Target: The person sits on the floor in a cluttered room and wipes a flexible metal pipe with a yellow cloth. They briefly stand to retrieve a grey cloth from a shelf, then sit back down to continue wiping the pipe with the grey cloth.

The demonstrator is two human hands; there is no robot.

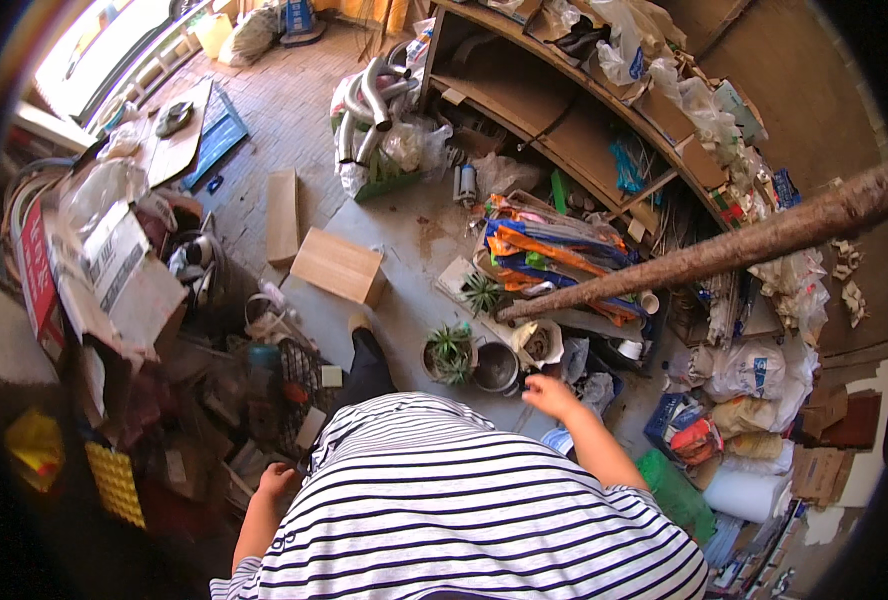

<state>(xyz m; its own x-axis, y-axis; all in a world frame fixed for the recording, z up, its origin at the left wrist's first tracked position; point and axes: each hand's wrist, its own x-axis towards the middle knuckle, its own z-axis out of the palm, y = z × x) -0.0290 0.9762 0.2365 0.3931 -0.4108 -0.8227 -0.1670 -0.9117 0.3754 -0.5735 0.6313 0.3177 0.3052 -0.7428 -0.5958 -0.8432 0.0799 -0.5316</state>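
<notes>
My right hand (551,396) is held out over the floor on the right, fingers loosely bent and apart, with nothing visible in them. Closest to it are a dark empty-looking round pot (496,367) and a pale container (541,343) with brown contents. Left of these stands a potted spiky green plant (451,355); a second spiky plant (481,293) sits farther off. At my left side hangs my left hand (278,480), relaxed, its fingers slightly apart and holding nothing that I can see. Beside it lies a heap of boxes and a dark mesh crate (304,375).
A closed cardboard box (339,265) and a flat carton (283,216) lie ahead. A thick wooden pole (704,252) slants across the right. Beyond it stands a cluttered shelf (564,125). Silver bent pipes (372,95) stand farther away. Bags and boxes crowd both sides.
</notes>
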